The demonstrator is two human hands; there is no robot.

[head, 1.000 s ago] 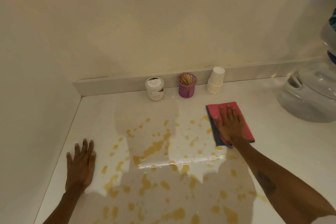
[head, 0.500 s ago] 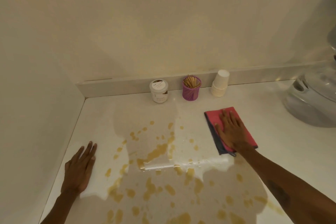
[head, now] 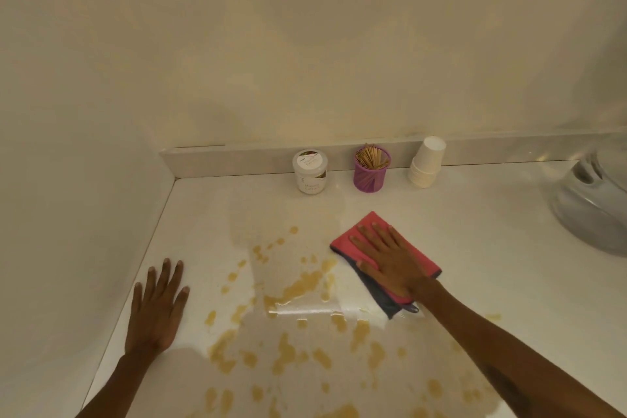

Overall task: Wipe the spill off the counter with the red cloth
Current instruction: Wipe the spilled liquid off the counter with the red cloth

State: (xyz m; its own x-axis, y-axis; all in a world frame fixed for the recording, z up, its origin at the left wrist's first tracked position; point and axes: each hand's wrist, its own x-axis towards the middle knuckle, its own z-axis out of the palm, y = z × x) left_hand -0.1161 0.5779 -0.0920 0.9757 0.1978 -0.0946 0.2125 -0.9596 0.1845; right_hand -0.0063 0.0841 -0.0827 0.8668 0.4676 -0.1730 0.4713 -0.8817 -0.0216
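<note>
Right hand [head: 390, 261] lay open, palm flat on the folded red cloth [head: 349, 241] at the spill's [head: 298, 288] right edge. Spill extended left and nearward. Left hand [head: 157, 305] open, braced on the counter [head: 492, 248].

A single head-worn view looks forward and down onto the bench [head: 475, 234] from close above (wide-angle, so edges bow), facing the back wall [head: 305, 44], with both forearms reaching in from the bottom edge.
</note>
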